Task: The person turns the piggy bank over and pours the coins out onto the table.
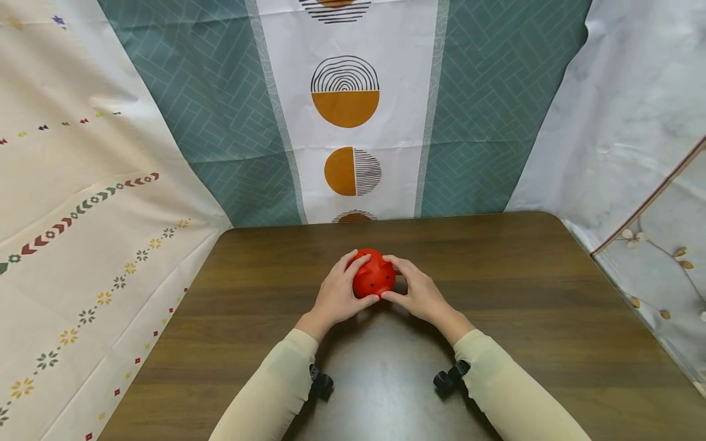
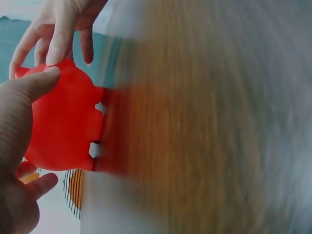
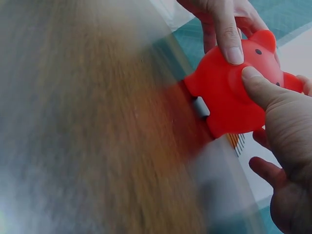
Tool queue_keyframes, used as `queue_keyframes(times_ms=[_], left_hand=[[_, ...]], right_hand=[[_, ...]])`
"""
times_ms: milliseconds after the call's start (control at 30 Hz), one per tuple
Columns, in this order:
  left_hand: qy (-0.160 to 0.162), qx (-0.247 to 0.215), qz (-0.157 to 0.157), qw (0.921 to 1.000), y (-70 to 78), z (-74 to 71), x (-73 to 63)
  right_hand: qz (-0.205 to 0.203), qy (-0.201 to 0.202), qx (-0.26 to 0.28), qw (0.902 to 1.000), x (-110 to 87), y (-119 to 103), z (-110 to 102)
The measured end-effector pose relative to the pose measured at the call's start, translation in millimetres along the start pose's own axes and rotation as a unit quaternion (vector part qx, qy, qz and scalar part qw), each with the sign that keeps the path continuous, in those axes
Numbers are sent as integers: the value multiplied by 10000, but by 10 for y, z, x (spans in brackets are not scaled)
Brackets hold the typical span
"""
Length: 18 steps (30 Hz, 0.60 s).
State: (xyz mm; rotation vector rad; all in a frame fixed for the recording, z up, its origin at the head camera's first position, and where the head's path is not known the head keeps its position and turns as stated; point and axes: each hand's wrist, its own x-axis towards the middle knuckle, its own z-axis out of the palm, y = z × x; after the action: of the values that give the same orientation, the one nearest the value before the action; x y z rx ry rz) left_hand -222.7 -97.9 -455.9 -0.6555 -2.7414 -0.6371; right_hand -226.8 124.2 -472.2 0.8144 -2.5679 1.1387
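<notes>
A shiny red piggy bank (image 1: 372, 280), shaped like a round pig with ears and stubby feet, is between both hands near the middle of the table. My left hand (image 1: 337, 293) grips it from the left, fingers curved over the top and far side. From the right, my right hand (image 1: 423, 295) holds it in the same way. In the right wrist view, both thumbs press by the snout (image 3: 237, 82), with dark eyes (image 3: 259, 51) visible. The left wrist view shows the feet (image 2: 96, 126) right at the tabletop; the far side is hidden.
The brown wooden table (image 1: 265, 343) reflects light near its front. A teal and white cloth (image 1: 353, 138) with orange circles hangs behind it. Patterned cream fabric (image 1: 110, 233) hangs at the left, white floral fabric (image 1: 623, 122) at the right. Black wrist cameras (image 1: 322, 384) sit on both sleeves.
</notes>
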Motion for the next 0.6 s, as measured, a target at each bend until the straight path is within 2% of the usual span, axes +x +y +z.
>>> queue_keyframes(times_ms=[233, 600], left_hand=[[-6, -30, 62, 10000, 112, 50, 14], [-128, -175, 35, 9998, 191, 91, 39]], right_hand=[[15, 93, -85, 9999, -100, 56, -71], [-14, 201, -82, 9998, -180, 79, -146]])
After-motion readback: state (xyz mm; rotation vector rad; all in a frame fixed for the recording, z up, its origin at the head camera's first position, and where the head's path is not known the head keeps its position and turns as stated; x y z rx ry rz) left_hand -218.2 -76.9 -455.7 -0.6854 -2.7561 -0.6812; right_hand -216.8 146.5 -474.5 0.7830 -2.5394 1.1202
